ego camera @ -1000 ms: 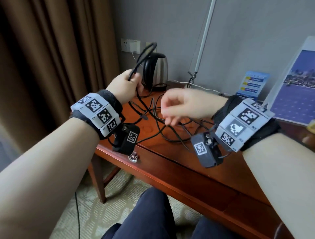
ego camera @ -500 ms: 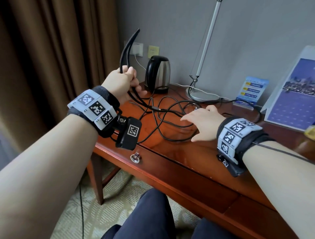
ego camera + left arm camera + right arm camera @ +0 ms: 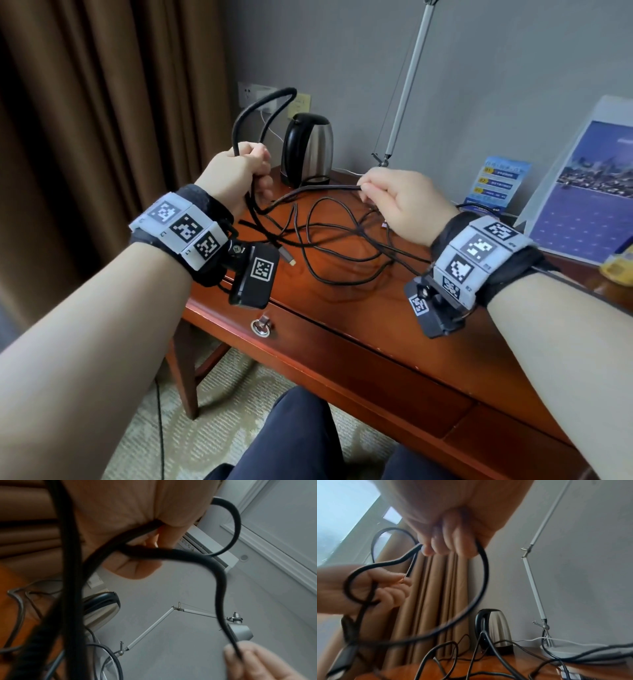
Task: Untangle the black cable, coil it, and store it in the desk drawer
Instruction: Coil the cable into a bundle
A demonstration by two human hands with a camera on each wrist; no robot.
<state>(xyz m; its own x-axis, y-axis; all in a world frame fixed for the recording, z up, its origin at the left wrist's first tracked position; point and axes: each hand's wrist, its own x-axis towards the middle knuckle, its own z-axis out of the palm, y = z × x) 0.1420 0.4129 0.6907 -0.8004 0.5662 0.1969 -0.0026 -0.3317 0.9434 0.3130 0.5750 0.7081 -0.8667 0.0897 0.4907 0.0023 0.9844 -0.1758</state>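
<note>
The black cable (image 3: 329, 236) lies in tangled loops on the red-brown desk (image 3: 394, 308). My left hand (image 3: 239, 174) is raised over the desk's left end and grips a loop of the cable (image 3: 228, 524) that arches up above the fist. My right hand (image 3: 394, 198) holds a strand of the same cable (image 3: 481, 574) a little above the desk, and that strand runs leftwards to the left hand (image 3: 373, 586). A plug end of the cable (image 3: 286, 255) rests near the left wrist. The drawer front with its metal ring pull (image 3: 261, 326) is closed.
A steel kettle (image 3: 306, 147) stands at the back of the desk beside a desk lamp's arm (image 3: 407, 85) and base (image 3: 559, 650). Leaflets and a purple calendar (image 3: 582, 202) stand at the right. Brown curtains (image 3: 102, 137) hang at the left. My knees (image 3: 301, 442) are below the desk edge.
My right hand has lifted off the desk and taken hold of a cable strand. The left hand keeps its loop, which now arches to the right.
</note>
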